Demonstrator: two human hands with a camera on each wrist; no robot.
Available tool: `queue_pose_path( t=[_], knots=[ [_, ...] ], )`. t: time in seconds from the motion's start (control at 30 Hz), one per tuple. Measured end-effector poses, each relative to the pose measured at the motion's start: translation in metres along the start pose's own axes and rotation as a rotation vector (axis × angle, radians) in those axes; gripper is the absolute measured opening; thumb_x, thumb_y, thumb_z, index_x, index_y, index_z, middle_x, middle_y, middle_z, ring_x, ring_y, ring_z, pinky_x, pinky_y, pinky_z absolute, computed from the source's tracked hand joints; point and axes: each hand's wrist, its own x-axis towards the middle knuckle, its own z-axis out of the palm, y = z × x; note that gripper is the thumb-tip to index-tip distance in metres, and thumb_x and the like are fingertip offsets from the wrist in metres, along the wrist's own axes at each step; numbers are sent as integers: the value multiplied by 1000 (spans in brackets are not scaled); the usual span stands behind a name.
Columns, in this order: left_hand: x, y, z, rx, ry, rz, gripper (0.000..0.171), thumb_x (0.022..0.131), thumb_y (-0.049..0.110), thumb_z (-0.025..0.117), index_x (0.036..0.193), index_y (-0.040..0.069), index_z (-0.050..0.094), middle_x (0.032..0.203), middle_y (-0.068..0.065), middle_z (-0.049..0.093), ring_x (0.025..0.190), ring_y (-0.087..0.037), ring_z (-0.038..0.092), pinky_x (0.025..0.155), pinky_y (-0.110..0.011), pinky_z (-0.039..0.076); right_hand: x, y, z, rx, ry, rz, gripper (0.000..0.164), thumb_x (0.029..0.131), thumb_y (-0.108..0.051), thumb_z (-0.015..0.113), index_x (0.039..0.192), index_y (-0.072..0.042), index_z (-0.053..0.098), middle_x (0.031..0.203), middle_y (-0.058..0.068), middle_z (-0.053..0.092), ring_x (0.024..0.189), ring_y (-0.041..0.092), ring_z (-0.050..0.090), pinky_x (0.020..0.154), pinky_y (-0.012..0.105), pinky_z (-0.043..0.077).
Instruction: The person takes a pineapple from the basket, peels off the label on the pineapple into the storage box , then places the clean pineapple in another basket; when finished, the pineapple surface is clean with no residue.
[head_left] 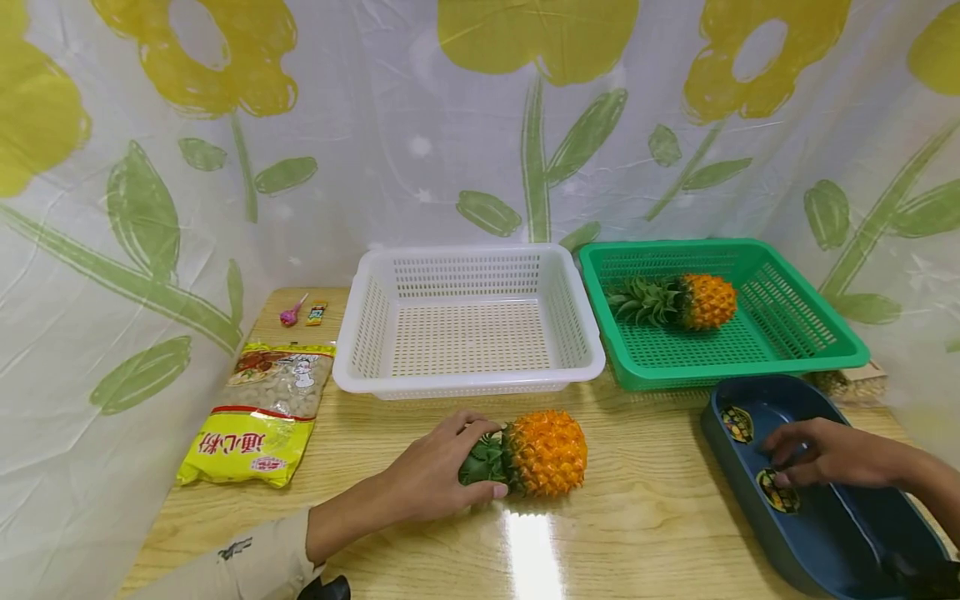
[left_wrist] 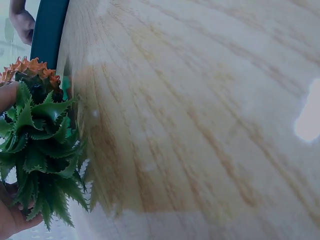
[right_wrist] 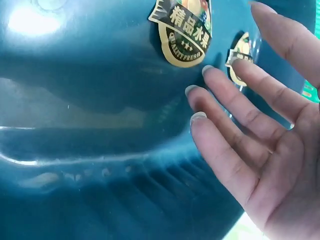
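A small orange pineapple [head_left: 551, 454] lies on its side on the table in front of the white basket. My left hand [head_left: 435, 471] grips its green leafy crown [left_wrist: 42, 145], thumb on the near side and fingers over the far side. Over at the right, my right hand [head_left: 836, 454] reaches into a dark blue basin [head_left: 780, 546], fingers loosely bent and holding nothing. Two black-and-gold fruit labels lie in the basin: one label [head_left: 777, 492] by my fingertips, the other label [head_left: 737, 424] farther back. In the right wrist view my fingers [right_wrist: 235, 115] hover beside both labels.
A white basket [head_left: 468, 383] stands at the back middle. Beside it, a green basket [head_left: 742, 367] holds another pineapple [head_left: 708, 302]. On the left lie a yellow pasta bag [head_left: 258, 417], a lollipop [head_left: 291, 314] and a small wrapped candy [head_left: 317, 313]. A clear bag [head_left: 855, 383] sits behind the basin.
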Motion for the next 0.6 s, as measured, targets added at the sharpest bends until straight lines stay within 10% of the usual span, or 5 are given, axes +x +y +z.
queue_pose_path(
  t=[0.6],
  knots=[
    [1, 0, 0, 0, 11, 19, 76, 88, 62, 66, 150, 24, 44, 147, -4, 44, 126, -30, 55, 91, -52, 52, -4, -37, 1, -206, 304, -68, 38, 99, -16, 64, 132, 1, 56, 118, 7, 66, 95, -7, 62, 71, 25, 55]
  ],
)
